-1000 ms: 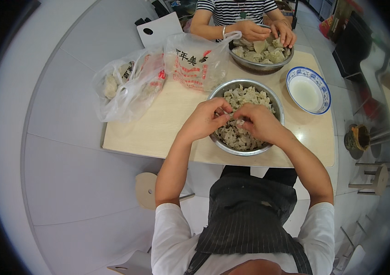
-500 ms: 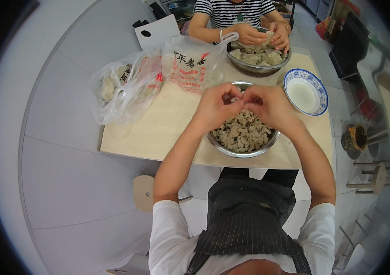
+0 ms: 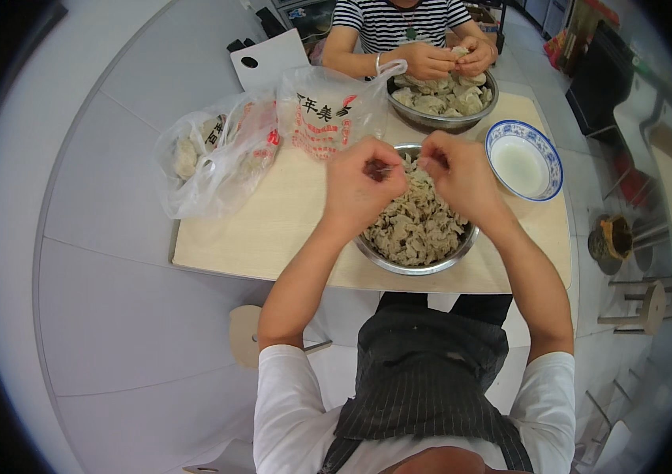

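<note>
Head view: both bare hands are held over the near metal bowl (image 3: 415,269), which is set toward the near edge of the pale table (image 3: 289,245) and is heaped with torn greyish-beige pieces (image 3: 415,233). On the left hand (image 3: 360,183), thumb and forefinger are curled close together; on the right hand (image 3: 464,180), thumb and forefinger are likewise bent toward each other. The two hands are kept slightly apart, and whether a scrap is pinched in either cannot be made out.

At the far side, a second metal bowl (image 3: 450,124) is filled with larger pale pieces (image 3: 431,104), over which a co-worker's hands (image 3: 429,62) are brought together. To the right, a blue-and-white bowl (image 3: 548,148) is partly filled with cloudy liquid (image 3: 522,170). To the left, two translucent plastic bags (image 3: 320,114) are placed side by side; pale lumps (image 3: 185,159) are seen inside the left one.
</note>
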The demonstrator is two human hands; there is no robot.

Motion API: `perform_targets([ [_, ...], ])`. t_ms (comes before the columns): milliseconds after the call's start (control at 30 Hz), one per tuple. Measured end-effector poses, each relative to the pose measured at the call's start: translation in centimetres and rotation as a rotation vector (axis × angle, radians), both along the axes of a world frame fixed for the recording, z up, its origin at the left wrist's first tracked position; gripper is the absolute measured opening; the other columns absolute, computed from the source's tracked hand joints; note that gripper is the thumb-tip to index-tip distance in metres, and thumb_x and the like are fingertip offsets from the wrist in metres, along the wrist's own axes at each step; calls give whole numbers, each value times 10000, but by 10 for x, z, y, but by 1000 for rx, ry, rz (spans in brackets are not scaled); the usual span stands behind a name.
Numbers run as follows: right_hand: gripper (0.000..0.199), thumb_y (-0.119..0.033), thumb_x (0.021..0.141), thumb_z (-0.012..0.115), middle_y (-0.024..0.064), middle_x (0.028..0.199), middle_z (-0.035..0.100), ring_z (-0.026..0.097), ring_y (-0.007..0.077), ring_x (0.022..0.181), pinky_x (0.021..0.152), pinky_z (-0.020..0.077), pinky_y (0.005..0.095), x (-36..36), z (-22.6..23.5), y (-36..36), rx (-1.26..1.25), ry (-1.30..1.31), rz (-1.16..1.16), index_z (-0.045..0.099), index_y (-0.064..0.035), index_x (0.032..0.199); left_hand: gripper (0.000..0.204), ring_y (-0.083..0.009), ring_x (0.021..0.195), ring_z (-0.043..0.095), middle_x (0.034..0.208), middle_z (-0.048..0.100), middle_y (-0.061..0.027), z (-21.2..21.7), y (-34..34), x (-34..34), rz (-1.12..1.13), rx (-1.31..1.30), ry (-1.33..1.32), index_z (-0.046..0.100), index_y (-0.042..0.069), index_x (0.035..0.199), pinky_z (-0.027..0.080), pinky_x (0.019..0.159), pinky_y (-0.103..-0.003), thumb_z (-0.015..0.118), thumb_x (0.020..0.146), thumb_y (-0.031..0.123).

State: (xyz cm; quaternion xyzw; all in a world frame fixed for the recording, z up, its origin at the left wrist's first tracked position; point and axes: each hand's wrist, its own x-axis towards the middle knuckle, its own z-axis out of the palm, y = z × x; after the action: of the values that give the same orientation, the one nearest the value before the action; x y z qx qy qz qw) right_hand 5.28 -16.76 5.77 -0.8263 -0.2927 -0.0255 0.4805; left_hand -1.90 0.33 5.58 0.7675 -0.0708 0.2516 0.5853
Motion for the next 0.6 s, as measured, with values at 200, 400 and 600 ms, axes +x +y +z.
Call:
perform_targets([
  [200, 415, -217, 710, 808, 164, 1374, 490, 455, 393, 1259, 1016, 401, 494, -5, -30, -18, -440, -219, 269, 668, -103, 1084, 244, -108, 699, 584, 838, 630, -55, 3, 28, 2, -261, 364, 296, 652, 1, 992, 486, 650, -240, 648, 756, -60],
  [400, 838, -381, 627, 872, 165, 1523, 316, 261, 480, 1391, 1070, 281, 660, -29, -47, 7, -845, -157, 344, 515, -245, 1373, 334, -217, 767, 628, 962, 648, -115, -25, 54, 20, -202, 569, 398, 642, 41, 1101, 519, 714, -330, 608, 780, -46],
  [600, 975, -390, 613, 881, 167, 1573, 229, 201, 470, 1430, 1094, 225, 685, -18, -52, 7, -662, -65, 306, 406, -280, 1457, 372, -272, 859, 679, 1193, 626, -149, 2, 90, 91, 224, 690, 52, 630, 53, 1144, 542, 787, -376, 633, 776, -3],
])
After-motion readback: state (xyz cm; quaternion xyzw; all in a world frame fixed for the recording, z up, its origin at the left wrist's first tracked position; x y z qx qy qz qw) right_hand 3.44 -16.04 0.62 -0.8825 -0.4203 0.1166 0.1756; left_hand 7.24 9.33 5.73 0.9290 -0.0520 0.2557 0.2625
